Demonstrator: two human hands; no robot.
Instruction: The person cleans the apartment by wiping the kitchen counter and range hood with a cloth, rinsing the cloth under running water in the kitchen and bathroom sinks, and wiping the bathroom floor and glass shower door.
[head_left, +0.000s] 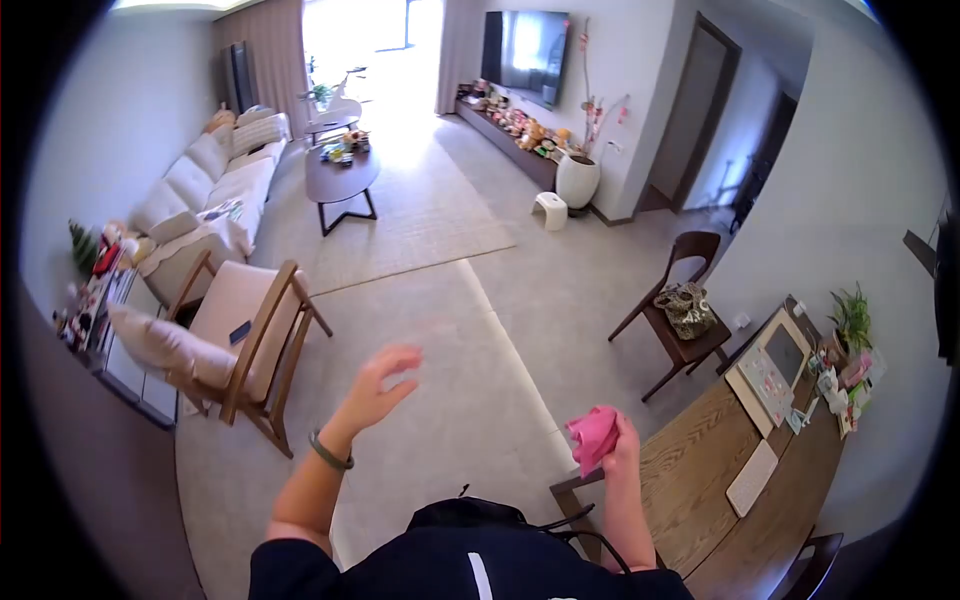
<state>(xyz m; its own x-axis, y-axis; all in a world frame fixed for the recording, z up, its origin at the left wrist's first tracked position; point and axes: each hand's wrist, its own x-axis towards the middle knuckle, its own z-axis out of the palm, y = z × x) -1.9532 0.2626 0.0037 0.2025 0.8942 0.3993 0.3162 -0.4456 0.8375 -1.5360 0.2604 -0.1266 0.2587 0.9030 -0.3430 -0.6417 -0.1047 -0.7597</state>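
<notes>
My right hand is closed around a crumpled pink cloth, which bulges out to the left of the fingers. It is held up beside the near corner of the wooden table. My left hand is raised over the grey floor, holding nothing, with thumb and fingers apart and slightly blurred. A dark band circles that wrist. Nearest to it on the left is a wooden armchair with a pale seat and a dark phone lying on it.
A white keyboard and papers lie on the table at right. Beyond it stands a dark wooden chair with a patterned bag. Farther off are a coffee table, a sofa, a white stool and a white vase.
</notes>
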